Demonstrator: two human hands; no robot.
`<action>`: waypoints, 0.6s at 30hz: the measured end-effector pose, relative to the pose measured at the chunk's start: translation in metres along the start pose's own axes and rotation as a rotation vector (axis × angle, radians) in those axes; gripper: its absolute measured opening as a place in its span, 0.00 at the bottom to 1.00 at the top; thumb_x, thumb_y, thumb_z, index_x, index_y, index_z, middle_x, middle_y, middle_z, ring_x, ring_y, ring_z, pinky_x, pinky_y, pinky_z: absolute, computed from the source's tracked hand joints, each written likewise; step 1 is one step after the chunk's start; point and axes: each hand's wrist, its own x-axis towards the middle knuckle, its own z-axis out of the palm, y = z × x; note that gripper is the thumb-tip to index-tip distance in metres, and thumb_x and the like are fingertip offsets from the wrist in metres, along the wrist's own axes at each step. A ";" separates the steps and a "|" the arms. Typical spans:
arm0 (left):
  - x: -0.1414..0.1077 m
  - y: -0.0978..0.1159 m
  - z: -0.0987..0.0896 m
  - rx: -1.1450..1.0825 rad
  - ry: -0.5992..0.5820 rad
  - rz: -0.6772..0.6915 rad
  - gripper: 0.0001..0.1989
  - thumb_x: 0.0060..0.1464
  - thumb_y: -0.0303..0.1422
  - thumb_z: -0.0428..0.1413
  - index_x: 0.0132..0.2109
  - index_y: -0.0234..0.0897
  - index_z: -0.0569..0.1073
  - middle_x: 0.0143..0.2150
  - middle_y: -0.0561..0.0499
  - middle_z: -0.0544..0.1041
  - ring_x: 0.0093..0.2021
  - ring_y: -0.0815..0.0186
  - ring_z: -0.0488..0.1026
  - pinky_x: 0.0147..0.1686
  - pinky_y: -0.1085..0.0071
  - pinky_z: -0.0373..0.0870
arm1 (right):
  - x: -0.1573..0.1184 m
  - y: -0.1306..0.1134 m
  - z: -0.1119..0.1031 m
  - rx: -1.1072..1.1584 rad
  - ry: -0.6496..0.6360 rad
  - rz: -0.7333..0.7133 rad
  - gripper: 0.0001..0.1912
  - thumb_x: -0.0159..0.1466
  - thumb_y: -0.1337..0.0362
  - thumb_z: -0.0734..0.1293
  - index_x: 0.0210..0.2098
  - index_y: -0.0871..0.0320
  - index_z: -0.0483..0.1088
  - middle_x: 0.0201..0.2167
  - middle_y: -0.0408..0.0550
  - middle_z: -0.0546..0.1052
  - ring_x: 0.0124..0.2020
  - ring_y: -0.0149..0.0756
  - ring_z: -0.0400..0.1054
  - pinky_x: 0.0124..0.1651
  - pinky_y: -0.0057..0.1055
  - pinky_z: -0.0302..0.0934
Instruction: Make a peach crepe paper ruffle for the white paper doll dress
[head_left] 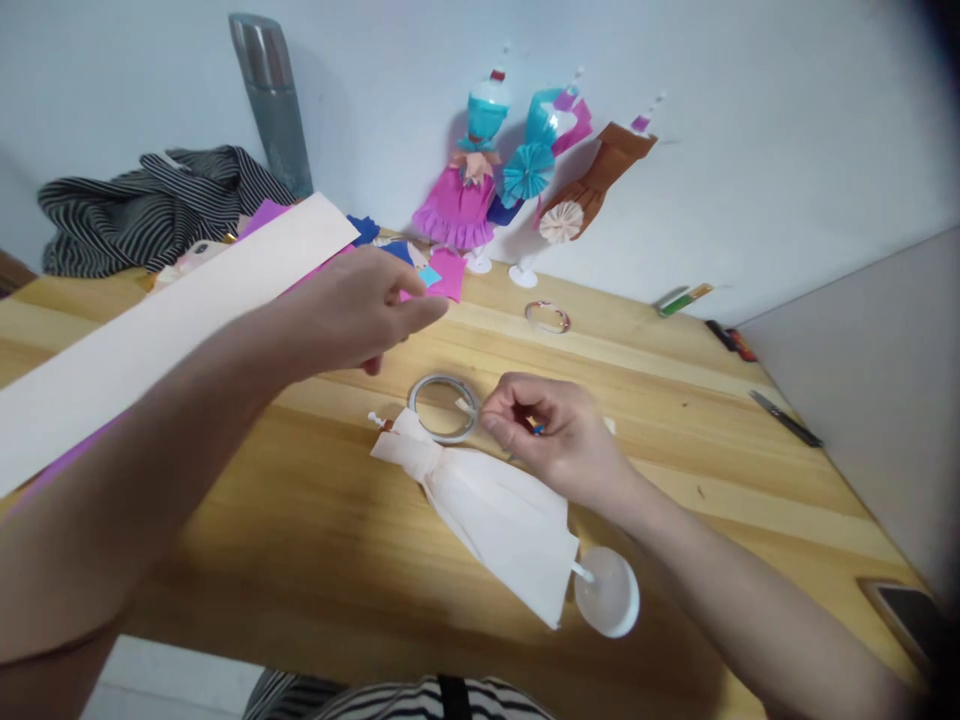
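My left hand (367,305) hovers over the table near some paper scraps, its index finger stretched out, with nothing visible in it. With thumb and index finger pinched together, my right hand (555,435) holds a small pale strip (466,405) above a roll of tape (411,400). A bit of something blue (537,429) shows inside the curled fingers, too small to name. Just below lies a small mannequin in a pale paper dress (487,510), on its side, its round white base (609,592) toward the lower right.
Three dressed mini mannequins (459,205) stand against the wall. A long pale paper sheet (187,310) lies left, under my left arm. A bottle (274,110), striped cloth (97,220), ring-shaped band (547,317), craft knife (787,418) and phone (904,615) lie around.
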 end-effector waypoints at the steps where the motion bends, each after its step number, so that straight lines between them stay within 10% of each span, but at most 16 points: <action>1: -0.006 -0.005 -0.001 -0.002 -0.028 0.026 0.11 0.47 0.37 0.60 0.26 0.31 0.75 0.17 0.54 0.63 0.21 0.70 0.65 0.26 0.73 0.55 | 0.000 0.001 0.001 -0.066 -0.018 -0.057 0.09 0.59 0.68 0.64 0.22 0.59 0.65 0.18 0.40 0.66 0.19 0.25 0.55 0.22 0.24 0.50; 9: -0.064 -0.052 0.044 0.379 -0.085 0.066 0.06 0.52 0.34 0.56 0.38 0.40 0.75 0.38 0.51 0.74 0.36 0.62 0.71 0.35 0.68 0.59 | 0.007 0.012 0.011 -0.344 -0.121 -0.349 0.11 0.62 0.73 0.60 0.24 0.60 0.68 0.20 0.42 0.65 0.22 0.27 0.57 0.24 0.25 0.50; 18: -0.065 -0.067 0.058 0.124 -0.108 0.029 0.05 0.53 0.28 0.52 0.30 0.37 0.71 0.32 0.54 0.71 0.31 0.69 0.69 0.31 0.73 0.60 | 0.018 0.019 0.014 -0.314 -0.271 -0.438 0.16 0.66 0.72 0.57 0.26 0.59 0.71 0.26 0.47 0.71 0.27 0.30 0.64 0.29 0.27 0.57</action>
